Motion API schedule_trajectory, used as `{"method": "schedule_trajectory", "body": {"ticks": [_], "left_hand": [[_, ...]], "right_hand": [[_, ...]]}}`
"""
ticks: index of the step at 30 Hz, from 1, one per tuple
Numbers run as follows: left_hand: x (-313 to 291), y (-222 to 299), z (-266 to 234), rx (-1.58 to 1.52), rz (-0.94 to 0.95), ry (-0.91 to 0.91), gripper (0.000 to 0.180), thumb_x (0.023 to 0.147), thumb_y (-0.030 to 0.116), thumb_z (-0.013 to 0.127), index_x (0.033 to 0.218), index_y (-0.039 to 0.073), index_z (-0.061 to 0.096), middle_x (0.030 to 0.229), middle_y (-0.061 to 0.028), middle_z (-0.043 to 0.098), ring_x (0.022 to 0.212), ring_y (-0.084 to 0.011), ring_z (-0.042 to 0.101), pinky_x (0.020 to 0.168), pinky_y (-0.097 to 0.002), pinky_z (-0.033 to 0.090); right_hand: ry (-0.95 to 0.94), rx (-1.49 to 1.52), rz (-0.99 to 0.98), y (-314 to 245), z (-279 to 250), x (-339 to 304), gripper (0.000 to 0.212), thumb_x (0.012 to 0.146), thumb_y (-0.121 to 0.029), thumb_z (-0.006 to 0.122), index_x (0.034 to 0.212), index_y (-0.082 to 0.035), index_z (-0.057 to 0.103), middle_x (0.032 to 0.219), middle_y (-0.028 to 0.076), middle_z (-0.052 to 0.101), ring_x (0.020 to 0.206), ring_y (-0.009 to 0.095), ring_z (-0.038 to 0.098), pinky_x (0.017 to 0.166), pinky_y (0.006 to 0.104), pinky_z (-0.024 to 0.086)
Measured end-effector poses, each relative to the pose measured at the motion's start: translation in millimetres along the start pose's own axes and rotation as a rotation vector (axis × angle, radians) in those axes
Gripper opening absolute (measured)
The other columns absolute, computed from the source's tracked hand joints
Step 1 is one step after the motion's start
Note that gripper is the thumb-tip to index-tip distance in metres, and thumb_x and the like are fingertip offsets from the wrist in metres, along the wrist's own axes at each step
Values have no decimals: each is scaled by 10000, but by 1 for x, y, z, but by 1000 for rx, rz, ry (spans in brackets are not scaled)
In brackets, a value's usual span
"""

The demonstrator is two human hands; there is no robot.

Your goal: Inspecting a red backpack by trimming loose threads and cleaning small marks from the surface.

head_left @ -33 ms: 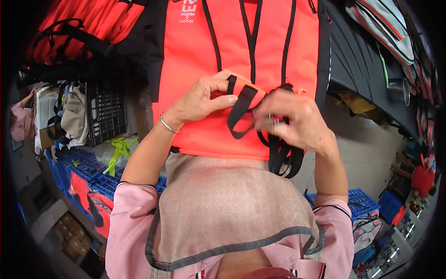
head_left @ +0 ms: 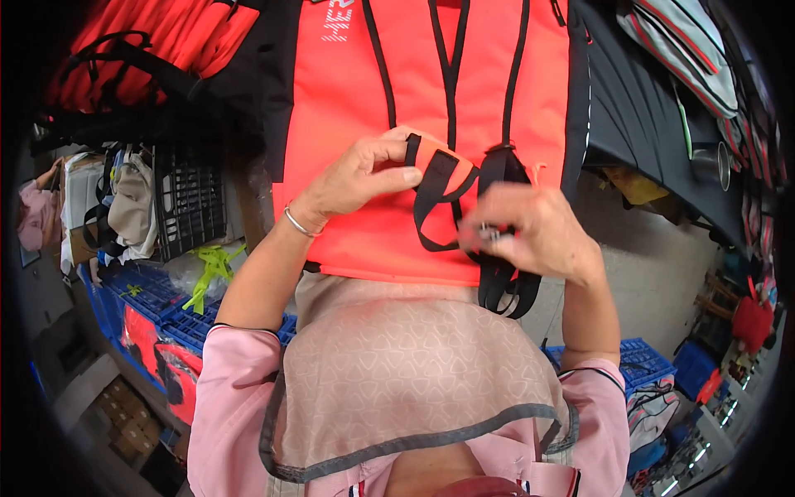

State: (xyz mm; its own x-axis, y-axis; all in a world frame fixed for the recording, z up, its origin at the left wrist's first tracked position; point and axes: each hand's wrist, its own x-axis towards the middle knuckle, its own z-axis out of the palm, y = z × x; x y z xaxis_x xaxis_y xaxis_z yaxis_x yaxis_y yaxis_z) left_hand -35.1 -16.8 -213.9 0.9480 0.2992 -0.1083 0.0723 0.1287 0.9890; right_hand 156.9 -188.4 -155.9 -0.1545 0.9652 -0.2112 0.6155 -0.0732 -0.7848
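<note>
One orange life vest [head_left: 431,124] hangs upright at the centre of the head view, in front of the person. Black trim lines run down its front panel.

Left hand [head_left: 360,178]: raised against the vest front. Thumb and fingers are closed together on a small orange fabric tab [head_left: 431,153] where a black strap [head_left: 435,203] passes over it. One thin bracelet [head_left: 296,224] sits on the left wrist.

Right hand [head_left: 534,228]: just beside the left hand, to its right. The fingers are curled and pinched on the black strap; a small metal-coloured part shows at the fingertips, too small to identify. Below this hand a bundle of black strap loops [head_left: 505,290] hangs over the lower hem of the vest.

Both forearms enter from the lower edge, each in one pink sleeve [head_left: 232,398]. A beige patterned cloth [head_left: 414,373] with grey edging lies between the sleeves.

Surroundings: blue plastic crates [head_left: 166,306] stacked at lower left, one black crate [head_left: 190,199] above them, and further orange vests [head_left: 149,41] at upper left.
</note>
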Motion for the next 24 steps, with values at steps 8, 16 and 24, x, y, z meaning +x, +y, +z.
{"method": "schedule_trajectory", "body": {"ticks": [8,16,24], "left_hand": [[0,-6,5,5,-30,96,240,868,168,708,997,-34,719,1002,-52,630,976,-150,548,926,-300,420],[-1,-8,5,-38,-25,121,207,863,152,707,942,-40,719,936,-47,610,922,-125,512,862,-284,405],[-16,21,-5,173,52,35,284,795,185,769,686,-19,605,961,-106,650,937,-184,583,844,-325,445]], "right_hand": [[257,425,-80,-2,0,-30,391,800,-176,782,1141,-10,685,914,89,692,745,225,676,723,297,529],[774,-486,-19,-1,28,17,236,790,-210,781,942,-72,665,760,45,614,675,214,629,579,341,488],[843,-107,69,9,10,11,159,843,-124,744,958,-37,679,784,87,651,681,220,653,633,318,522]]}}
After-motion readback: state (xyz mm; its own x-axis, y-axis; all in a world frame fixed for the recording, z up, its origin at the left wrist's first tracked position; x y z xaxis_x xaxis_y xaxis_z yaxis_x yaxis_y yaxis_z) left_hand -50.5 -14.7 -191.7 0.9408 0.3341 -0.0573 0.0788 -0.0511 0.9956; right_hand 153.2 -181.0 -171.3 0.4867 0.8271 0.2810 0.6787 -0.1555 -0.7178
